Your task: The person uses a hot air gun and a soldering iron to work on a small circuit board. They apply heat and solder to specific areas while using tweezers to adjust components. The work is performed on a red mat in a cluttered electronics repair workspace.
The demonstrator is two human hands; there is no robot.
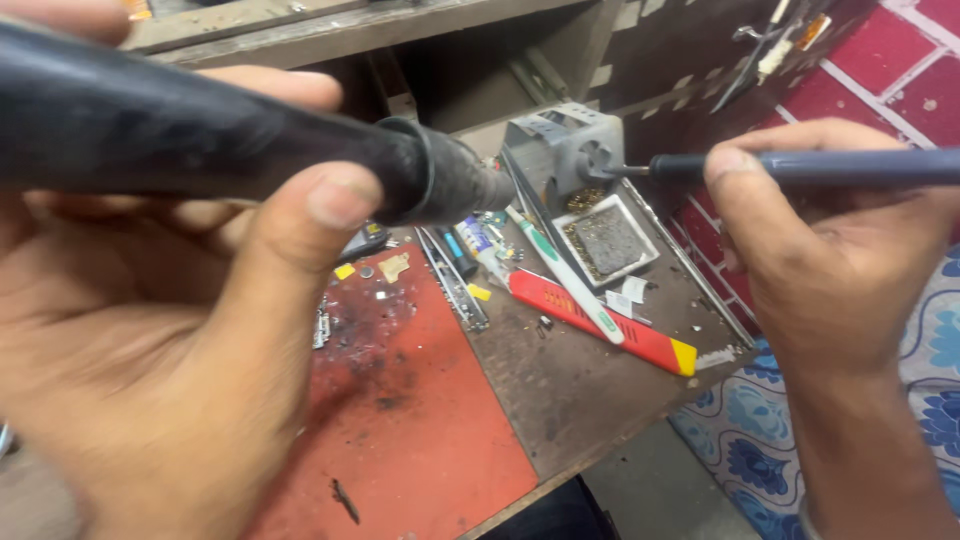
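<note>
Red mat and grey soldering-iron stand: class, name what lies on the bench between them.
In the head view, between the red mat and the grey stand lie tweezers, a red-and-yellow tool and a white-green pen-like tool.

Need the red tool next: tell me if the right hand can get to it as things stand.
Probably not yet: the right hand already grips a blue-handled soldering iron. The red tool lies partly under a white pen-shaped tool; otherwise unobstructed.
</note>
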